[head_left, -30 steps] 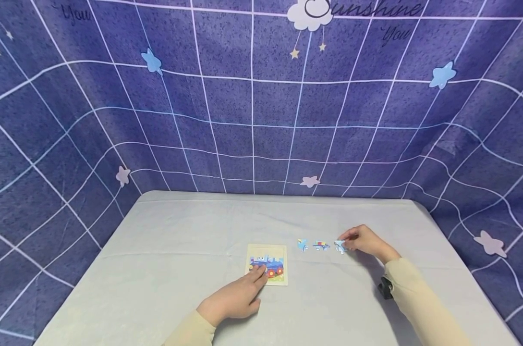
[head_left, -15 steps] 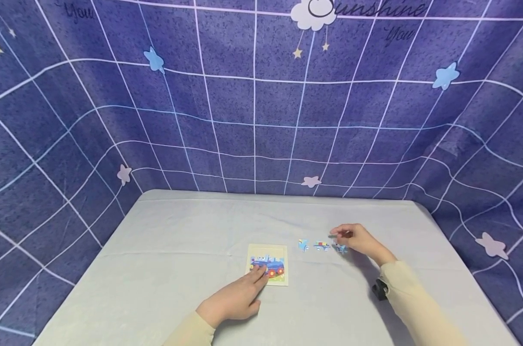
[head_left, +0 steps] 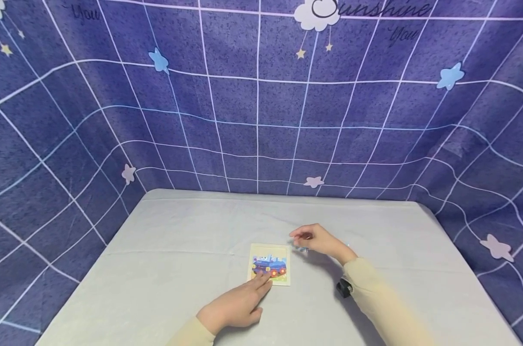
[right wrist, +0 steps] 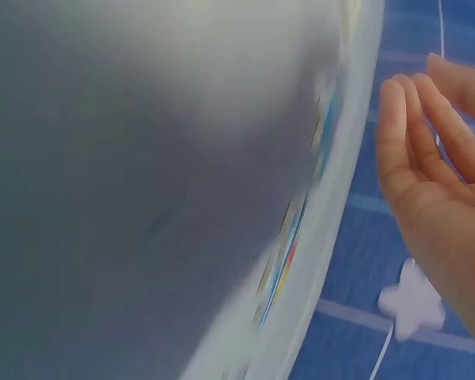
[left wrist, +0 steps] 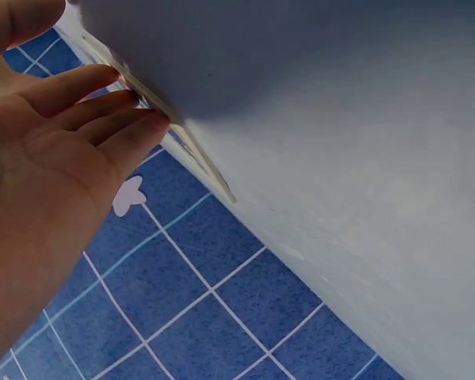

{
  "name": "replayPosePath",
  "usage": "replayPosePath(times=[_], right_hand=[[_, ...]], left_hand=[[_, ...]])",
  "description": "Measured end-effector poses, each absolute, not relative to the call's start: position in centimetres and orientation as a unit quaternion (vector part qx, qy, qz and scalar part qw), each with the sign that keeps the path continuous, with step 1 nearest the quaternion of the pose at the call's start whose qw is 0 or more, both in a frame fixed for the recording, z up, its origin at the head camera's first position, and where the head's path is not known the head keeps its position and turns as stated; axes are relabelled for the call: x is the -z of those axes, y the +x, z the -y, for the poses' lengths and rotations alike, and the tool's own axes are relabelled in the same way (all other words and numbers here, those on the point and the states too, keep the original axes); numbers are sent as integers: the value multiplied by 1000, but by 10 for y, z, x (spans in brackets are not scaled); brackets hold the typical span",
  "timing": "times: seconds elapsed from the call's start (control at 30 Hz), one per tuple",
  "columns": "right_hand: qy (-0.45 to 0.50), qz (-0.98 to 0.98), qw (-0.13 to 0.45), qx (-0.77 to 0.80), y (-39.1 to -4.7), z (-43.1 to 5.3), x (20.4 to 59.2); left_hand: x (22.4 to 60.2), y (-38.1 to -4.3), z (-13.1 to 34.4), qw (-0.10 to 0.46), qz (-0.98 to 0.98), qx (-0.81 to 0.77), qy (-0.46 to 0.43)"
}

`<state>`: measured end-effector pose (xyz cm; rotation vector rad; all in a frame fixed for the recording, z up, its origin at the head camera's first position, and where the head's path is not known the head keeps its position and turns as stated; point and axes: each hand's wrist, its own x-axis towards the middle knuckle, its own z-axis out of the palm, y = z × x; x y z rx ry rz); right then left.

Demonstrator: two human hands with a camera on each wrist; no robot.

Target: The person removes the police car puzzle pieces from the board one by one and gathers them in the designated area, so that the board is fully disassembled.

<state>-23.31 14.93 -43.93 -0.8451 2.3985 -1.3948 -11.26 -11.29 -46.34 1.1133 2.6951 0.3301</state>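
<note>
In the head view my left hand lies with straight fingers on the lower edge of a puzzle board. A blue cartoon vehicle with red wheels fills most of the board; its top strip is bare. The left wrist view shows those fingertips against the board's pale edge. My right hand hovers just right of the board, fingers loosely bent and nothing between them. Under it a blue puzzle piece shows partly. In the right wrist view a blue piece and a multicoloured puzzle piece lie flat, blurred.
A pale cloth covers the table. Blue patterned fabric hangs around its back and sides. A dark wrist device sits at the right sleeve.
My right hand has let go of the rightmost puzzle piece, lifted and moved left over the row to near the board. The left hand stays on the board, its fingertips slightly lower.
</note>
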Motion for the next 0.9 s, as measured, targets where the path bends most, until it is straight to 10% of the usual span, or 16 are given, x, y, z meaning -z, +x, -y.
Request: replayPosePath(times=[0.9], right_hand=[[-350,-823,201,400,-241,-64,475]], left_hand=[[462,-114,114,116,-909,-113,383]])
